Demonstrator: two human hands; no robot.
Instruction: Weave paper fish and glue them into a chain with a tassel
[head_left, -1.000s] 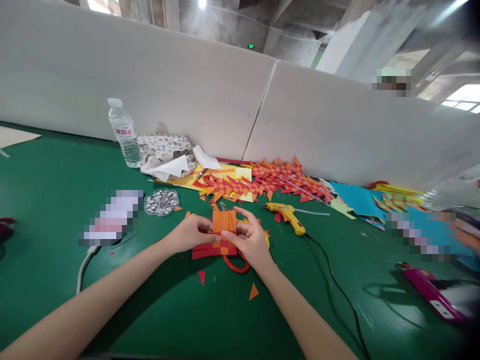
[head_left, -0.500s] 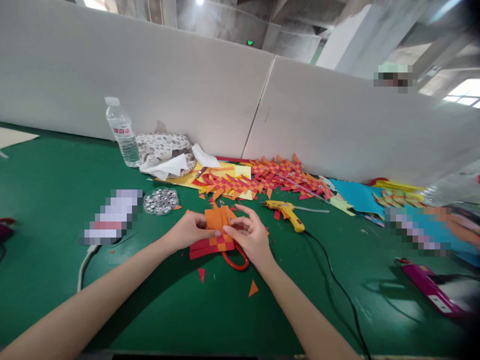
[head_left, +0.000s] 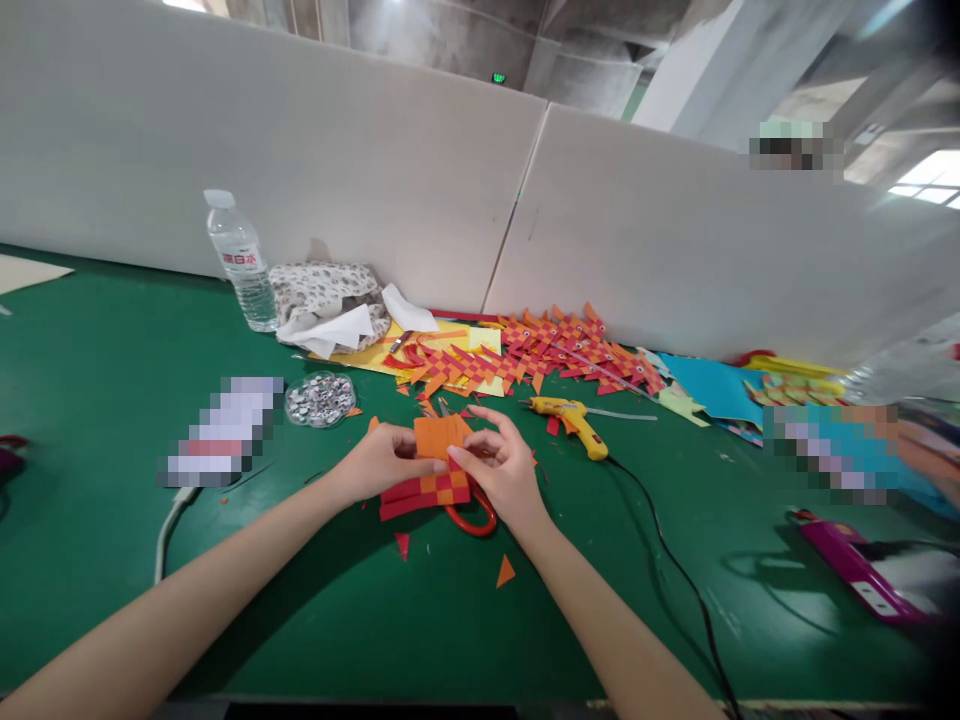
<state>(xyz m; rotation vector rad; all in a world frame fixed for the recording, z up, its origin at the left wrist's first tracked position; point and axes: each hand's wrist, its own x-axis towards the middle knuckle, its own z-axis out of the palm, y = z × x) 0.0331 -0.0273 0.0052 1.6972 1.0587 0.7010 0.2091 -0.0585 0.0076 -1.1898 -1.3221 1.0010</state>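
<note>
Between my hands is a piece of woven paper strips (head_left: 442, 490), orange and red in a checkered pattern. My left hand (head_left: 382, 462) pinches its left side, thumb across the front. On the right side, my right hand (head_left: 499, 460) grips it between thumb and fingers, with the index finger raised. Under the paper lies a pair of scissors with red handles (head_left: 474, 520); the rest of the scissors is mostly hidden. Small paper scraps, such as an orange triangle (head_left: 505, 571) and a red one (head_left: 403, 545), lie close by on the green table (head_left: 360, 630).
A yellow glue gun (head_left: 566, 418) with a black cord lies to the right. Behind are woven paper fish (head_left: 570, 350), a water bottle (head_left: 244, 265), a tissue pack (head_left: 330, 300) and a dish of googly eyes (head_left: 321, 399). A purple power strip (head_left: 855, 570) sits far right.
The hands keep their grip on the woven paper and stay in nearly the same place. The orange strips at the top appear to lie flatter together. The view has shifted slightly.
</note>
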